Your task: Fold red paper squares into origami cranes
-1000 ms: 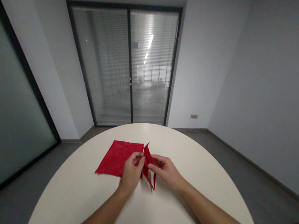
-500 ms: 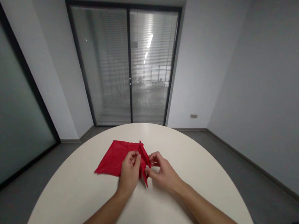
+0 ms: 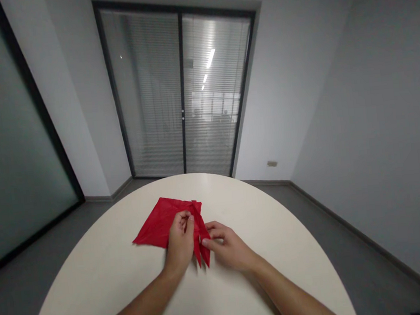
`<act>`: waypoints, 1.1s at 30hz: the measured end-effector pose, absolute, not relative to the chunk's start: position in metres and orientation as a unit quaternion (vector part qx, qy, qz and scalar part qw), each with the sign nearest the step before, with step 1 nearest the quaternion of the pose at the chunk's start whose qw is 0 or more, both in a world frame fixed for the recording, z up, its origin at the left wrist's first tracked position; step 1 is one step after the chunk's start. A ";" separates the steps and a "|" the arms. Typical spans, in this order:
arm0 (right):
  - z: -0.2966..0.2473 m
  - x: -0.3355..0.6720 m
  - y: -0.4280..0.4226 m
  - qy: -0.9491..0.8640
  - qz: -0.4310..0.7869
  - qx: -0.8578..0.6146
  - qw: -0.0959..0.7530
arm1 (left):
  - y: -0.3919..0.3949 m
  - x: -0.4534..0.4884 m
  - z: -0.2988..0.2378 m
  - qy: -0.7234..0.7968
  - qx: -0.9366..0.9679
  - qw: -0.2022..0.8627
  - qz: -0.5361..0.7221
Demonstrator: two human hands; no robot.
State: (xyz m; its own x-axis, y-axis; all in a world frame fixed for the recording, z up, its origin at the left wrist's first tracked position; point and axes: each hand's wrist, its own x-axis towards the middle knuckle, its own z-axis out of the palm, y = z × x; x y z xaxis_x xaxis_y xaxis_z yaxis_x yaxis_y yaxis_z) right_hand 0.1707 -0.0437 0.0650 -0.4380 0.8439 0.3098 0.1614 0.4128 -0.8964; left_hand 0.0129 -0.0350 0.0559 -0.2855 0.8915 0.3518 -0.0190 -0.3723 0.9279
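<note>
A creased sheet of red paper (image 3: 151,223) lies on the round table, its flat, pointed part spreading to the left. The right side is folded, with narrow pointed flaps hanging toward me. My left hand (image 3: 181,237) rests over the folded part, fingers curled and thumb pressed in, gripping the paper there. On the right edge, my right hand (image 3: 223,243) pinches a fold between thumb and fingers. Part of the paper under my left hand is hidden.
The cream round table (image 3: 271,250) has its curved edge on the far side and both flanks. Beyond it stand a glass double door (image 3: 152,98) with blinds, plain walls, and a wall socket (image 3: 272,163).
The raised folds on the paper's right side have been pressed flatter, and the flaps now point toward me. My right hand has moved slightly nearer to me; my left has shifted slightly left.
</note>
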 end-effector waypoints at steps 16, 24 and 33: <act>0.064 0.173 -0.035 -0.591 0.409 -0.366 0.591 | -0.053 0.030 0.053 0.393 0.578 0.400 0.593; 0.062 0.168 -0.037 -0.566 0.346 -0.393 0.637 | -0.053 0.031 0.049 0.399 0.608 0.404 0.555; 0.064 0.168 -0.035 -0.575 0.408 -0.341 0.622 | -0.051 0.027 0.052 0.351 0.606 0.415 0.581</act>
State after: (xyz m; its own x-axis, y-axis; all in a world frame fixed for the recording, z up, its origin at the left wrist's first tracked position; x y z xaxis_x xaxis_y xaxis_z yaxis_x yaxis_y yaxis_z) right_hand 0.1676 -0.0352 0.0641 0.0068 0.8994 0.4370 -0.1156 0.4348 -0.8931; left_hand 0.0275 -0.0509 0.0519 0.0778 0.9076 0.4126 -0.0561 -0.4092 0.9107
